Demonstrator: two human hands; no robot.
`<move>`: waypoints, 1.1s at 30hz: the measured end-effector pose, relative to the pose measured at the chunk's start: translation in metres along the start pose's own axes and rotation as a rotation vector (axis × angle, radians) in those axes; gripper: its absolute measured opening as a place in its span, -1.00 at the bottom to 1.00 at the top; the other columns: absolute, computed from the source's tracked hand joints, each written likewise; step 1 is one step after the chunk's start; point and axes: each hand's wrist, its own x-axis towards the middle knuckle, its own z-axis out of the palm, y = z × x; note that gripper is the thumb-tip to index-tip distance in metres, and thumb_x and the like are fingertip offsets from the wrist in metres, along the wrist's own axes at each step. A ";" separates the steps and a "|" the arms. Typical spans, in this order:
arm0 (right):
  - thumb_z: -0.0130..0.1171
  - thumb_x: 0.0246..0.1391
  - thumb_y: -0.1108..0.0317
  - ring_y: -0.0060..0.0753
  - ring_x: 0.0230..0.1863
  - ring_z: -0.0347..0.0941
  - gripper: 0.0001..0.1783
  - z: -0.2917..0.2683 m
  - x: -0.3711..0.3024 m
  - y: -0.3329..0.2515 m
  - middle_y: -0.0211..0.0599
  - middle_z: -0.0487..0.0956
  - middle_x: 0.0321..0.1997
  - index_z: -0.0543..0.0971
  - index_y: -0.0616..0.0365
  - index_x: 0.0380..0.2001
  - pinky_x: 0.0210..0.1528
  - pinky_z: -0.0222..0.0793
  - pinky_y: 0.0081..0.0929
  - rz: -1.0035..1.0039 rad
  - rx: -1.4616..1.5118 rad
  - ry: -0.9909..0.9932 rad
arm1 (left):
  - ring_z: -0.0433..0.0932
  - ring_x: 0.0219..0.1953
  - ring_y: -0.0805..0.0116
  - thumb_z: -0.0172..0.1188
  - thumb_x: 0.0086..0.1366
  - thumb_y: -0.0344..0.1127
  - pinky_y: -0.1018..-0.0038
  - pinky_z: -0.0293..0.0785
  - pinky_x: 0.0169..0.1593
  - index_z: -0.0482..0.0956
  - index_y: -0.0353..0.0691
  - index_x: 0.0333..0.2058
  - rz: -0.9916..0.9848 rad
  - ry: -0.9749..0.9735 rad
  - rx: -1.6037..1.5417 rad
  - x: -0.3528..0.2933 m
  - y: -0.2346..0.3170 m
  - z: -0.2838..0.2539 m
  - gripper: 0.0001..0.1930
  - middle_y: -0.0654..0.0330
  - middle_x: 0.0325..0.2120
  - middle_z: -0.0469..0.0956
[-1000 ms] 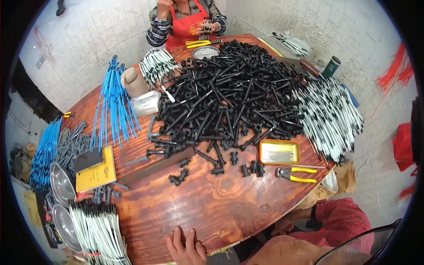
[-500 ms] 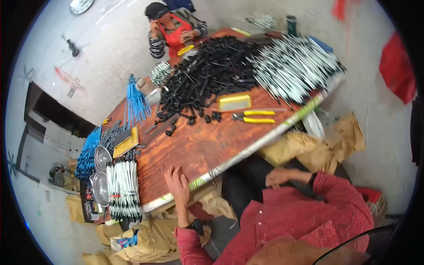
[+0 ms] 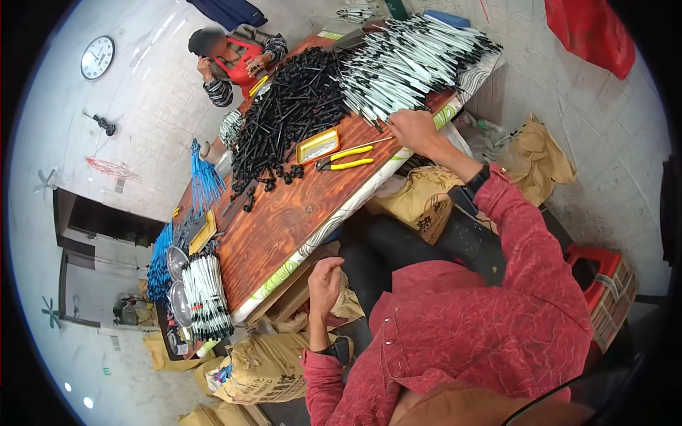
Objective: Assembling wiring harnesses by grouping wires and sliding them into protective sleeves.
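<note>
My right hand (image 3: pixel 413 131) reaches over the table's near edge to the front of a big pile of thin white sticks with black ends (image 3: pixel 419 60). Its fingers are curled; whatever they may pinch is hidden. The end of a thin metal rod (image 3: pixel 369 144) lies just by these fingers. Beside the rod are yellow-handled cutting pliers (image 3: pixel 348 161) and a small yellow tray (image 3: pixel 317 145). My left hand (image 3: pixel 325 285) hangs off the table, just short of the edge, loosely closed with nothing visible in it.
A heap of black plastic parts (image 3: pixel 284 106) covers the table's middle. Bundled white sticks (image 3: pixel 206 295), blue sticks (image 3: pixel 206 181) and clear bowls (image 3: pixel 179 302) stand at the left. Another person (image 3: pixel 245 60) sits across. Brown sacks (image 3: pixel 266 366) and a red stool (image 3: pixel 600 263) stand below.
My right hand has risen from my lap and reached forward to the white sticks. My left hand has come off the tabletop and its fingers have curled. The view has shifted.
</note>
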 end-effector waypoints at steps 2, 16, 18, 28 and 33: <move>0.13 0.00 0.24 -0.10 -0.46 0.54 -0.77 0.020 0.008 0.004 -0.13 0.58 -0.48 0.55 0.19 -0.54 -0.45 0.43 -0.21 -0.036 -0.095 -0.035 | 0.53 -0.23 0.39 0.08 0.25 -0.51 0.53 0.41 -0.13 0.57 -0.34 -0.22 -0.066 -0.023 -0.009 -0.006 0.004 0.003 -0.85 0.14 -0.29 0.56; 0.13 -0.09 0.39 -0.09 -0.48 0.53 -0.79 0.004 0.034 -0.001 -0.15 0.57 -0.54 0.50 0.13 -0.31 -0.44 0.40 -0.22 0.104 -0.134 -0.242 | 0.53 -0.34 0.41 0.09 0.25 -0.51 0.55 0.42 -0.25 0.58 -0.33 -0.22 -0.112 -0.174 -0.032 0.030 -0.006 0.003 -0.85 0.15 -0.39 0.58; 0.15 -0.10 0.38 -0.07 -0.47 0.51 -0.80 -0.020 0.042 -0.003 -0.16 0.56 -0.54 0.51 0.10 -0.32 -0.43 0.38 -0.21 0.281 0.180 -0.309 | 0.54 -0.33 0.40 0.09 0.25 -0.51 0.54 0.42 -0.24 0.58 -0.33 -0.22 -0.117 -0.188 -0.030 0.045 -0.004 0.006 -0.84 0.14 -0.38 0.58; 0.20 -0.07 0.32 -0.08 -0.43 0.51 -0.85 -0.037 0.049 0.001 -0.21 0.57 -0.49 0.57 0.09 -0.38 -0.43 0.37 -0.23 0.159 0.033 -0.252 | 0.56 -0.30 0.32 0.07 0.25 -0.54 0.50 0.45 -0.22 0.59 -0.33 -0.23 0.092 -0.318 -0.099 0.141 0.024 0.021 -0.84 0.10 -0.37 0.58; 0.17 -0.02 0.26 -0.09 -0.41 0.52 -0.84 -0.070 0.068 0.015 -0.20 0.57 -0.47 0.57 0.11 -0.42 -0.43 0.38 -0.24 0.168 -0.161 -0.010 | 0.57 -0.29 0.31 0.07 0.26 -0.55 0.50 0.45 -0.21 0.59 -0.33 -0.23 0.176 -0.322 -0.144 0.165 0.020 0.028 -0.84 0.09 -0.36 0.59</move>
